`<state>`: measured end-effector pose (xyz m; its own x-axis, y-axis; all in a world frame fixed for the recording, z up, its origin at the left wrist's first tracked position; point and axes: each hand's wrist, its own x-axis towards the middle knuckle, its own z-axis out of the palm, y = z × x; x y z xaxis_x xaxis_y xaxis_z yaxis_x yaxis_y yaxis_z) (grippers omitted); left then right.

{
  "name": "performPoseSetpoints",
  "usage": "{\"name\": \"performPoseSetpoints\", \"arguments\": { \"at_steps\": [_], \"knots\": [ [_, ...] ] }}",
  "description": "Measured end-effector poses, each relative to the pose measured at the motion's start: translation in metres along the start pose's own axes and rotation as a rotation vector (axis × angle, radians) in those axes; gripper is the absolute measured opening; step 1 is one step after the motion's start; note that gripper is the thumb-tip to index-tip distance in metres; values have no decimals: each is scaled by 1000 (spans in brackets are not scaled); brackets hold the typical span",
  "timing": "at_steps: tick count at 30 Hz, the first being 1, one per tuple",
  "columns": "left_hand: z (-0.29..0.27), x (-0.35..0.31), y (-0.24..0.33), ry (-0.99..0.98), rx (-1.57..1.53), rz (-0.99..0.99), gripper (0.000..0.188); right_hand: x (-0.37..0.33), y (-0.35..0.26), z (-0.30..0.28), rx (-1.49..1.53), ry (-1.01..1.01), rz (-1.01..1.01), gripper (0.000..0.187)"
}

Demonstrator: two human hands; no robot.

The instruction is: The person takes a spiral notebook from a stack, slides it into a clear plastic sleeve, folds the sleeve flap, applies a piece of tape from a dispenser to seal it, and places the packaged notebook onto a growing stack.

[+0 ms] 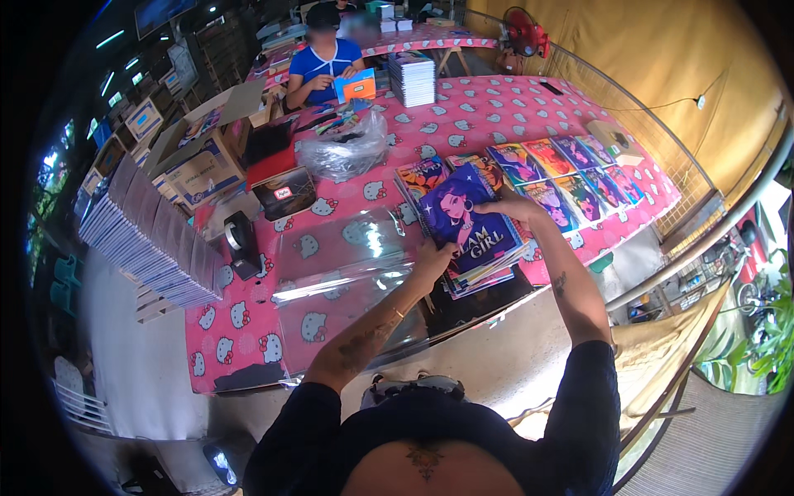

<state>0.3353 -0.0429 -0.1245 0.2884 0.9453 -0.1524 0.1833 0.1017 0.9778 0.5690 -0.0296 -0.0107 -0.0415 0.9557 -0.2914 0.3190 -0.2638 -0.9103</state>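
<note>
Between my two hands is a small stack of spiral notebooks, topped by one with a purple cover [463,215] showing a drawn figure with long hair. My left hand [435,259] grips the stack's lower left edge, thumb on top. At its upper right side my right hand [514,208] is closed on the edge, fingers partly hidden. Under and behind the stack lie more notebooks with orange covers [423,174]. To the right, rows of colourful notebooks [550,159] lie face up. Left of my left hand are clear plastic sleeves [347,248].
A pink patterned cloth [240,331] covers the table. A tape dispenser [241,244], a tall leaning notebook stack [149,236], open cartons [203,161] and a plastic bag [347,149] stand left. Across the table, a person in blue [322,62] holds an orange-and-blue booklet beside a notebook pile [413,80].
</note>
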Motion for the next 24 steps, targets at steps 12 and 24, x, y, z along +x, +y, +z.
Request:
{"name": "performPoseSetpoints", "arguments": {
  "at_steps": [12,24],
  "knots": [
    [-89,-76,57,308,968,1456,67,-46,-69,19,739,-404,-21,54],
    [-338,-239,14,522,-269,519,71,-11,-102,386,368,-466,-629,98]
  ]
}}
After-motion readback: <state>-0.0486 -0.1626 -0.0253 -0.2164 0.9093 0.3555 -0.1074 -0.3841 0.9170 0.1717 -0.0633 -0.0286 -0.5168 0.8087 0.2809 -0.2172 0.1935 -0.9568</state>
